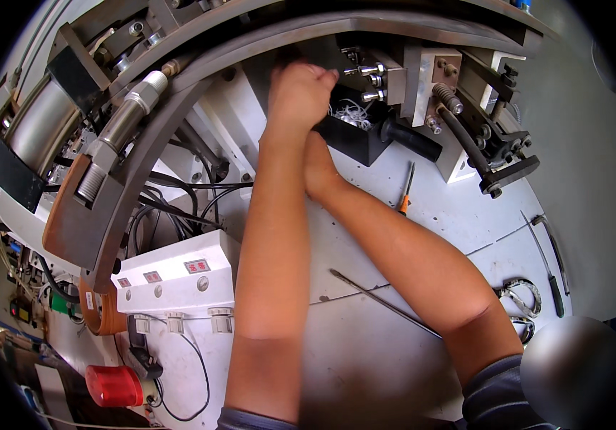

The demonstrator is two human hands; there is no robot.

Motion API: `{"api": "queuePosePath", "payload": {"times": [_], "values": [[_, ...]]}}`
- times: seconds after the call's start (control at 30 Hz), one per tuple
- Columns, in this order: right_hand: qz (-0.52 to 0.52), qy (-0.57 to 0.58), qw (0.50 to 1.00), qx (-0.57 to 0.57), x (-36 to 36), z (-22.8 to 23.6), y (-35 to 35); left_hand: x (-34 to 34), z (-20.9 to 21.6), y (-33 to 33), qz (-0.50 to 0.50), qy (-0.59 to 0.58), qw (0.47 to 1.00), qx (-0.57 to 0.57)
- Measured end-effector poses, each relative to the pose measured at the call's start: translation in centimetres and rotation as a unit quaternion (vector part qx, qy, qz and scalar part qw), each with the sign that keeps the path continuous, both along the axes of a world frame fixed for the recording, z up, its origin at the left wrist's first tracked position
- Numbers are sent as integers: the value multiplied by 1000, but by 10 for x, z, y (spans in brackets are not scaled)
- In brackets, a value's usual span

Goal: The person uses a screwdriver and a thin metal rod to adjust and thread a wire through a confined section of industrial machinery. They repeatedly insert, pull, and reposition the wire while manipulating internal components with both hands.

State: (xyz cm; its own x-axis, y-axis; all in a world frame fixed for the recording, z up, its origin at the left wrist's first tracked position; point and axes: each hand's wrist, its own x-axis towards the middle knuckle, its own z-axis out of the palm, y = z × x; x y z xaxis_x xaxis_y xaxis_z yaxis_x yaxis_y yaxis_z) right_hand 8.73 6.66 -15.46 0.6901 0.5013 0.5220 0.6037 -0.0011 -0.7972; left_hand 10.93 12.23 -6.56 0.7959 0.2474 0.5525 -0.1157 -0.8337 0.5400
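Observation:
Both my arms reach up to the machine, under a curved metal beam (365, 23). My left hand (299, 93) is closed, its fingers curled below the beam; whatever they grip is hidden. Lower down, my right hand (320, 168) sits against my left wrist, which covers its fingers. Just right of my hands is a black open box (354, 143) holding tangled white scraps (352, 113). Beside it sticks out a black cylindrical handle (412, 140). A metal block with several bolts (374, 80) stands close to my left hand.
A screwdriver with an orange handle (404, 203) lies right of my forearms, and a long metal rod (379, 297) lies between them. Scissor-like handles (523, 297) and a black-handled tool (556, 295) are far right. Left are a white switch box (179, 279), black cables and a red beacon (113, 385).

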Motion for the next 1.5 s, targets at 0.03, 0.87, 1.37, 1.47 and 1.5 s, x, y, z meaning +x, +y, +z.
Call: {"api": "queuePosePath", "payload": {"times": [0.03, 0.87, 1.37, 1.47, 1.5], "values": [[3, -20, 1000, 18, 1, -3, 2, 5, -7, 5, 12, -48, 996, 77], [-36, 160, 955, 248, -19, 21, 10, -9, 21, 35, 178, -7, 977, 115], [-138, -56, 962, 228, 30, 44, -5, 7, 15, 24, 96, -162, 976, 106], [-113, -34, 957, 266, 32, 57, -6, 10, 10, 24, 129, -178, 956, 194], [-99, -11, 960, 263, 30, 61, -7, 10, 9, 25, 146, -200, 935, 255]]}}
